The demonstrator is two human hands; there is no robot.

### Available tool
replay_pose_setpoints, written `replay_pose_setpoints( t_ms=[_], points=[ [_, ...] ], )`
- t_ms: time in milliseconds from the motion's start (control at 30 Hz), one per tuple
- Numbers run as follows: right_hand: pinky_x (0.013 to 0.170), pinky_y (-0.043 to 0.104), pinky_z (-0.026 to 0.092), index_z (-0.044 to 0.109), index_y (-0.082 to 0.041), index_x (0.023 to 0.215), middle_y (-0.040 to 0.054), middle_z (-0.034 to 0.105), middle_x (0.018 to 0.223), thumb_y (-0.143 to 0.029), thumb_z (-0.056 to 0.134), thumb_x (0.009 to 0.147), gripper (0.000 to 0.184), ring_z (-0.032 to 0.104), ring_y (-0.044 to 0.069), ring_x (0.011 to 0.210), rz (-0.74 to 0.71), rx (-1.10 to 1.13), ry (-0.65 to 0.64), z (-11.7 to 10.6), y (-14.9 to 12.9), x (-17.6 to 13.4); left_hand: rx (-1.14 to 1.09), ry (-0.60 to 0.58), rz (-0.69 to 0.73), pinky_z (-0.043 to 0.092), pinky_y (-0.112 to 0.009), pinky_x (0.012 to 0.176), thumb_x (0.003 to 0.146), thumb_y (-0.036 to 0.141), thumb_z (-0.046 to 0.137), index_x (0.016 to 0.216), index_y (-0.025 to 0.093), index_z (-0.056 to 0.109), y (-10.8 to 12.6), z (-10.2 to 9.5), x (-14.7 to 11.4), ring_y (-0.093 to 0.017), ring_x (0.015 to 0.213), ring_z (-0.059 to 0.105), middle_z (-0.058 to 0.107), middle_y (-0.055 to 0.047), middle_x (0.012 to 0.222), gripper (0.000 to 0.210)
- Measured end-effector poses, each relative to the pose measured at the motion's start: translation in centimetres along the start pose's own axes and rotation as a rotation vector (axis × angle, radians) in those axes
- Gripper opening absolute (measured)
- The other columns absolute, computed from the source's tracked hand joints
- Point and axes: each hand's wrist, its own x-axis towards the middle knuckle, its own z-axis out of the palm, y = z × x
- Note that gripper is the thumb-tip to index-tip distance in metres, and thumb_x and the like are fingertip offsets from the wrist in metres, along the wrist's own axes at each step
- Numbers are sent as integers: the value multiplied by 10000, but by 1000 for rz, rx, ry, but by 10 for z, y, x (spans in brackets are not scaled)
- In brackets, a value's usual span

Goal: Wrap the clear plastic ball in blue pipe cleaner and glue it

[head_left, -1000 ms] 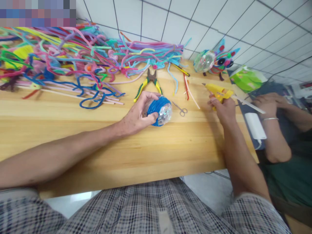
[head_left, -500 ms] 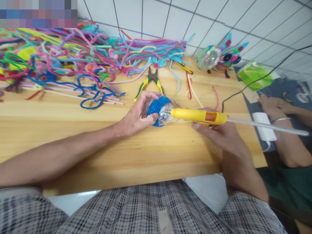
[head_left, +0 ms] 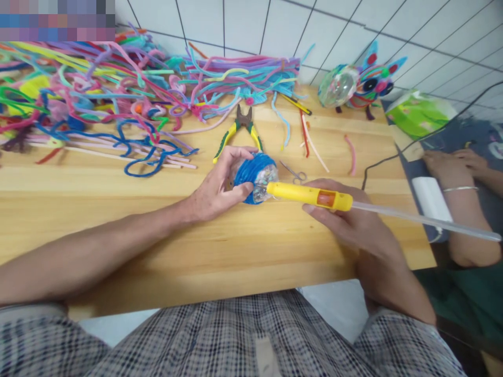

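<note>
Two hands work over the wooden table. The left hand is partly curled, thumb set apart from the fingers, and grips a blue-wrapped ball between them. The ball is located at the center of the table, just in front of the pliers. Blue strands encircle its middle; the exposed end on the right is a clear shell with a shiny, multicolored look. Whether the shine comes from contents or from reflections cannot be told.

The right hand is closed around a yellow glue gun. The gun lies roughly level, nozzle directed left at the boundary between blue strands and clear shell; contact at the tip cannot be confirmed. An orange window shows in the gun body. One translucent glue stick is seated in the rear and protrudes well to the right.

At the far right of the table stands an animal figure with a clear, rounded shell as its body; its contents are unclear. A green package lies beyond the table's right edge; its contents are not visible. Scissors lie near the ball. Pipe cleaners are heaped at the left, with a dense bundle behind the pliers.
</note>
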Motion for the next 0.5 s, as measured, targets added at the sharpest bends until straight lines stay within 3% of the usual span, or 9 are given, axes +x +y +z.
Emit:
replay_pose_setpoints(
  t_ms=[233, 500],
  points=[
    [855, 364, 697, 737, -290, 1261, 33, 859, 1172, -241, 748, 1041, 225, 838, 229, 976, -1, -12, 6, 2, -4, -1, 18, -15, 46, 526, -527, 1298, 1061, 542, 754, 1428, 281, 471, -2, 0, 1, -328, 1576, 558, 543, -166, 1640, 531],
    [832, 349, 685, 733, -281, 1233, 35, 857, 1122, -232, 737, 1041, 199, 828, 219, 928, 0, -37, -25, -1, -7, -1, -8, -25, 34, 499, -538, 1318, 1056, 534, 769, 1427, 285, 476, 0, 0, 1, -333, 1582, 548, 532, -164, 1647, 534]
  ],
)
